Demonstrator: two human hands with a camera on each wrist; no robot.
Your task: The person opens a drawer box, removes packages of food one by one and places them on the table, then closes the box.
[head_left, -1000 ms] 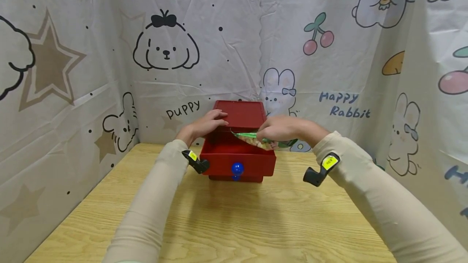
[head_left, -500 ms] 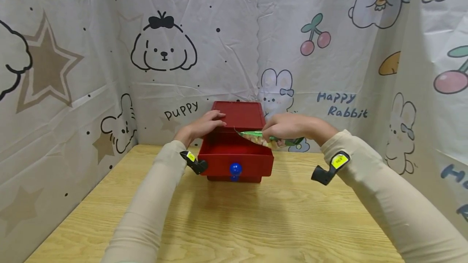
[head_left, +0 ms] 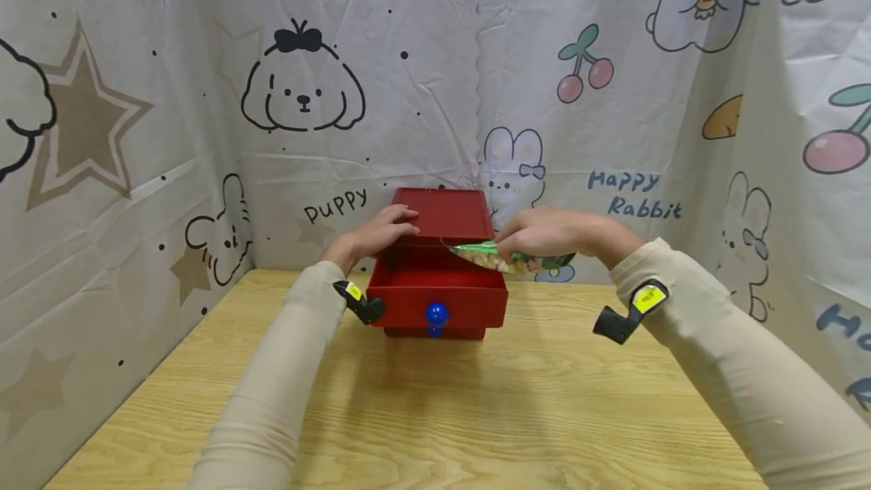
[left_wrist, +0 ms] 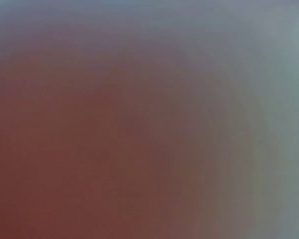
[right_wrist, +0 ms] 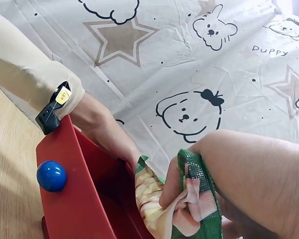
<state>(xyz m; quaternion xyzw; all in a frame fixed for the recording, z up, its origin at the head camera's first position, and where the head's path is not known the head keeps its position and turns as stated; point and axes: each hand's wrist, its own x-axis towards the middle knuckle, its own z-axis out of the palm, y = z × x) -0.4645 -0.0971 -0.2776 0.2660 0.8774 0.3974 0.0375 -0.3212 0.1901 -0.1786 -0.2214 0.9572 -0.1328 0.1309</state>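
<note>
A red box [head_left: 450,212] stands on the table with its drawer [head_left: 401,307] pulled out, a round blue knob [head_left: 437,314] on the front. The left hand [head_left: 377,236] rests on the left side of the box's top, fingers extended over the edge. Above the drawer's right side, the right hand [head_left: 550,233] grips a green-edged pouch [head_left: 476,255] printed with yellowish and pink pieces. Its left tip reaches over the drawer opening. In the right wrist view, the curled fingers bunch the pouch [right_wrist: 150,199] near its green mesh strip. The left wrist view is a reddish blur.
The wooden table [head_left: 435,414] stretches in front of the box. A patterned cloth curtain [head_left: 306,165] hangs close behind the box and along both sides.
The right hand has moved a little to the right and up with the pouch, away from the drawer's middle. The left hand and the pulled-out drawer stay put.
</note>
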